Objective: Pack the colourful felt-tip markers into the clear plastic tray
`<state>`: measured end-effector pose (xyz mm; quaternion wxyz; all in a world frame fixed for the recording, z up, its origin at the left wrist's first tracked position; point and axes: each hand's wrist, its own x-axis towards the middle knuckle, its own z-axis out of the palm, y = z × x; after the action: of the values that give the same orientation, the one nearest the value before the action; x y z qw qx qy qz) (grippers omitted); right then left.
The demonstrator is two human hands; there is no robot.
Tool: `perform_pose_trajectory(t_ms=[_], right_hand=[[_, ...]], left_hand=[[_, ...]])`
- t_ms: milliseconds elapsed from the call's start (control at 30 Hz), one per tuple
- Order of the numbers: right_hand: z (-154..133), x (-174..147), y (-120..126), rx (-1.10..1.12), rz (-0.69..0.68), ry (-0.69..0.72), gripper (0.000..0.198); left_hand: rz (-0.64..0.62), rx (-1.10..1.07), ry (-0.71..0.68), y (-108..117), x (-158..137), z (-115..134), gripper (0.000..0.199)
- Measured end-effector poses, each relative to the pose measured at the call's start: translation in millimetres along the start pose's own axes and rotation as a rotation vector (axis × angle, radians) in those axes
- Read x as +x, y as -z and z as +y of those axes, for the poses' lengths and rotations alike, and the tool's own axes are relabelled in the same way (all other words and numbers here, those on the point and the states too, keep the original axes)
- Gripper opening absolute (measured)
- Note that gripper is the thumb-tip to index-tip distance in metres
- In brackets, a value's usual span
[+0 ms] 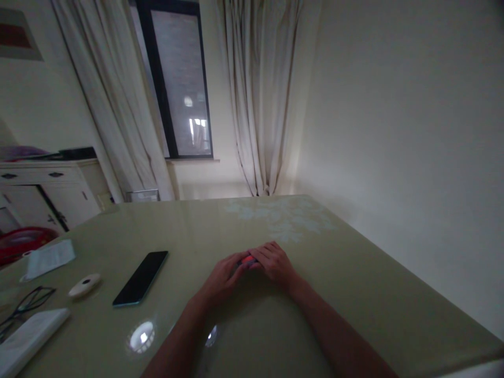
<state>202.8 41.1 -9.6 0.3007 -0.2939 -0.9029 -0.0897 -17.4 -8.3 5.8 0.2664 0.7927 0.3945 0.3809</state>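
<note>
Both hands meet over the table (pixel 220 226), around a small object with a bright red face and dark edges (pixel 248 259). My left hand (pixel 224 275) is closed on its left side, thumb toward me. From the right, my right hand (pixel 273 261) wraps over the same object, its fingers bent across the top. Most of the object is covered by my fingers, so its kind cannot be made out. Whether it rests on the tabletop or is slightly raised is unclear.
Left of my arms lies a black-screened phone (pixel 142 278). Farther left are a small white oval device (pixel 84 285), a face mask (pixel 50 259), glasses (pixel 29 304) and a white box-like item (pixel 33 336). A wall (pixel 413 131) borders the table's right side.
</note>
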Motion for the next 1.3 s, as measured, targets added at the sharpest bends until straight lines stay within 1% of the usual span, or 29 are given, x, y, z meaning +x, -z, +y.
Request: perform_pose_trajectory(t_ms=[133, 200, 333, 367, 433, 500, 567, 667, 767, 833, 933, 1033, 1100, 1133, 1200, 1300], right_hand=[[0, 0, -3, 0.016, 0.012, -0.029, 0.037], [1, 0, 2, 0.051, 0.038, -0.046, 0.04], [11, -3, 19, 0.111, 0.125, -0.156, 0.052], [15, -5, 22, 0.12, 0.116, -0.178, 0.052], [22, -7, 25, 0.145, 0.08, -0.196, 0.047], [27, -8, 23, 0.173, 0.059, -0.193, 0.041], [29, -8, 19, 0.193, 0.077, -0.217, 0.038], [27, -7, 14, 0.23, 0.108, -0.275, 0.04], [22, -6, 12, 0.29, 0.16, -0.331, 0.04], [21, -6, 10, 0.327, 0.212, -0.39, 0.041], [23, -8, 3, 0.414, 0.263, -0.518, 0.05], [30, -10, -5, 0.594, 0.236, -0.668, 0.055], [37, -11, -9, 0.696, 0.192, -0.762, 0.054], [40, -11, -10, 0.717, 0.183, -0.809, 0.053], [47, -13, -9, 0.695, 0.194, -0.905, 0.053], [60, -18, -1, 0.54, 0.194, -1.034, 0.046]], left_hand=[[-0.015, -0.015, -0.012, -3, 1, 2, 0.046], [-0.004, -0.028, 0.022, -4, 2, 3, 0.046], [0.107, -0.053, 0.161, -1, 4, 0, 0.048], [0.132, -0.06, 0.181, -1, 5, -2, 0.048], [0.154, -0.075, 0.194, 0, 5, -5, 0.049], [0.162, -0.084, 0.2, 1, 5, -6, 0.049], [0.16, -0.091, 0.206, 0, 5, -6, 0.049], [0.162, -0.112, 0.204, -1, 4, -2, 0.048], [0.194, -0.158, 0.216, -4, 5, 2, 0.048], [0.23, -0.199, 0.242, -6, 8, 3, 0.049], [0.286, -0.26, 0.298, -8, 12, 0, 0.051], [0.372, -0.293, 0.364, -8, 13, -8, 0.058], [0.444, -0.266, 0.417, -6, 11, -15, 0.062], [0.459, -0.237, 0.446, -5, 10, -18, 0.064], [0.422, -0.162, 0.488, -3, 7, -21, 0.065], [0.307, -0.012, 0.5, -2, 5, -23, 0.06]])
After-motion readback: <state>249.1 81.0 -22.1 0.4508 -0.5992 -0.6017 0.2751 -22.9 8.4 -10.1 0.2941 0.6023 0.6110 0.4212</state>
